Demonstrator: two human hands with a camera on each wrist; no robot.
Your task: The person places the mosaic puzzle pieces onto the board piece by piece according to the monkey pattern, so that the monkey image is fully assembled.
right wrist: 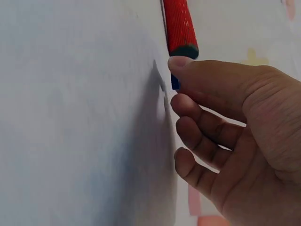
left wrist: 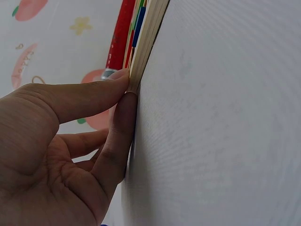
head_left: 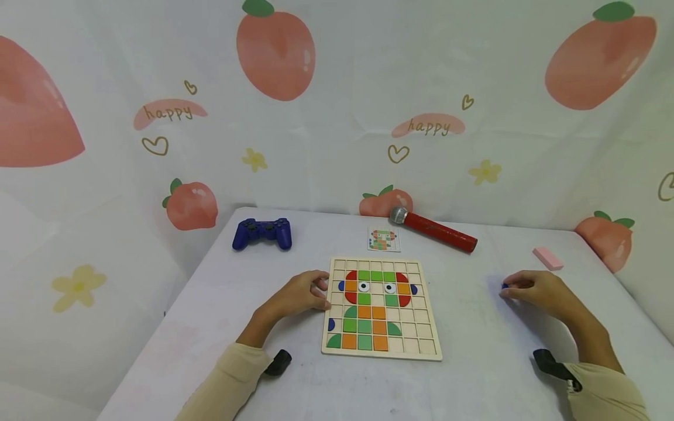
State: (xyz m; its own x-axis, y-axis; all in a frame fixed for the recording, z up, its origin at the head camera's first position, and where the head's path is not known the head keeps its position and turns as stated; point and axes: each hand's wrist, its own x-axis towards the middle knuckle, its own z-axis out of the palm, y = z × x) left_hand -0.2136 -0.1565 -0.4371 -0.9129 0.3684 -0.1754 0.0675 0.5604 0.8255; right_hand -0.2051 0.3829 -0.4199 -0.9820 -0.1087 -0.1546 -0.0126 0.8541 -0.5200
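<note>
A wooden puzzle board with a grid of square cells lies on the table, partly filled with red, green, orange and blue pieces and two eye pieces. My left hand is at its left side; in the left wrist view the thumb and a finger pinch the board's edge. To the right of the board, my right hand holds a small blue piece between thumb and forefinger, low over the table. Its other fingers are loosely bent. Most of the blue piece is hidden by the fingertips.
Behind the board lies a small pattern card beside a red microphone. A blue game controller sits at the back left, a pink block at the right. A printed cloth hangs behind the white table.
</note>
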